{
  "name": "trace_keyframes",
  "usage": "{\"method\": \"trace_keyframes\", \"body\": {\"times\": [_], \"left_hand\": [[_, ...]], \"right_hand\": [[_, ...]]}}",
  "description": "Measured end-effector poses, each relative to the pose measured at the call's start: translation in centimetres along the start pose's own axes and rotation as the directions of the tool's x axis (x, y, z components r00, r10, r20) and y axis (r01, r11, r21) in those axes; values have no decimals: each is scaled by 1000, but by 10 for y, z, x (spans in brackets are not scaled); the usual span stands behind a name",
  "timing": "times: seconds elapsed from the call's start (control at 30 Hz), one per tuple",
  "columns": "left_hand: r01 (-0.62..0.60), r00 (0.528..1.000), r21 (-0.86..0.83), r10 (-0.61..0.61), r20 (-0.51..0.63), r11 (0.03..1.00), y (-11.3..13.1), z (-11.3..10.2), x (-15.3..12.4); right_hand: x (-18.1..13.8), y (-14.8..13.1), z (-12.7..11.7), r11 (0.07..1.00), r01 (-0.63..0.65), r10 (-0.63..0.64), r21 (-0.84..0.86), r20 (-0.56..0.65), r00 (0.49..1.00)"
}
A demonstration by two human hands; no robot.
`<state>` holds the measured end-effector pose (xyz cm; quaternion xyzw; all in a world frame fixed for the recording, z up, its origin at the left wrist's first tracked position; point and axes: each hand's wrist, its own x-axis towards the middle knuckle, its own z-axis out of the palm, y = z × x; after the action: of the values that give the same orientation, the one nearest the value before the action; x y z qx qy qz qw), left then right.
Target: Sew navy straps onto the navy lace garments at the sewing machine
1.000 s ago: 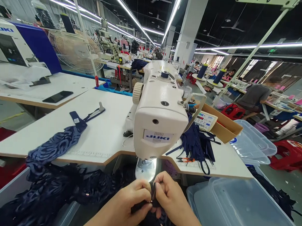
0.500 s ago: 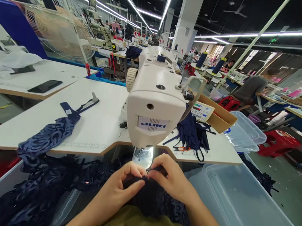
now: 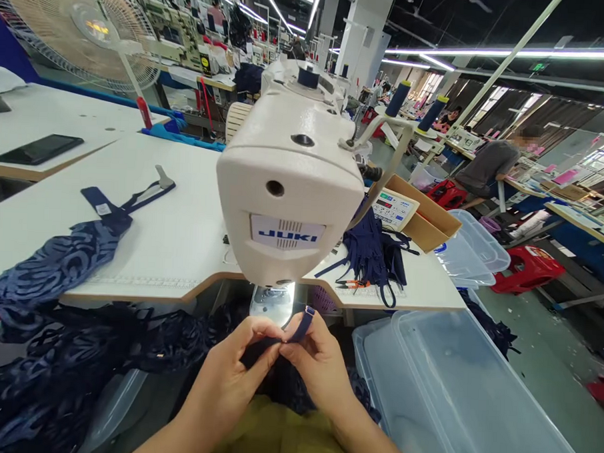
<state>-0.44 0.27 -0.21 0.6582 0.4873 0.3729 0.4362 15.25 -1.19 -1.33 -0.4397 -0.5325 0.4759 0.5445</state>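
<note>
Navy strap [image 3: 301,328]: between left hand [image 3: 230,363] and right hand [image 3: 320,367], in front of the sewing machine [image 3: 291,186]; shiny ring [image 3: 309,311] at its upper end.
Left hand: thumb and forefinger pinched on the strap's lower part.
Right hand: grasping the same strap, which runs up along the forefinger.
Change: strap end and ring now show above the right fingers; half a second ago the fingers mostly hid them. Machine head sits further left in view.
Meaning: strap easier to read now; looks like finger work, not stitching. Can't see what's inside the pinch.
Counter [image 3: 182,228]: patterned garment [image 3: 75,250] left, strap bundle [image 3: 369,243] and orange-handled snips [image 3: 353,284] right; neither hand on these.
Dark garments [image 3: 76,357]: piled below, left.
</note>
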Motion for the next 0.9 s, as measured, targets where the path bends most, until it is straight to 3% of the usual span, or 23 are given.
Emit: {"method": "trace_keyframes", "body": {"times": [0.13,0.23,0.4,0.57,0.77,0.9], "left_hand": [[-38,999,57,36,32,998,-3,2,-3],[-134,989,51,130,75,990,-4,0,-3],[-276,961,85,275,19,957,-2,-2,-5],[-428,896,178,441,-40,886,-2,-1,-6],[-436,899,213,431,70,874,-9,-2,-8],[-484,865,317,502,28,816,-7,-4,-7]], "right_hand": [[-2,11,4,997,74,-75,-17,-85,994],[-5,18,5,991,118,-125,-62,-114,986],[-7,23,7,984,174,-179,-47,-129,975],[-6,25,7,969,245,-245,-15,-137,960],[-6,27,5,966,256,-259,-40,-151,954],[-9,31,4,947,302,-315,-106,-151,937]]}}
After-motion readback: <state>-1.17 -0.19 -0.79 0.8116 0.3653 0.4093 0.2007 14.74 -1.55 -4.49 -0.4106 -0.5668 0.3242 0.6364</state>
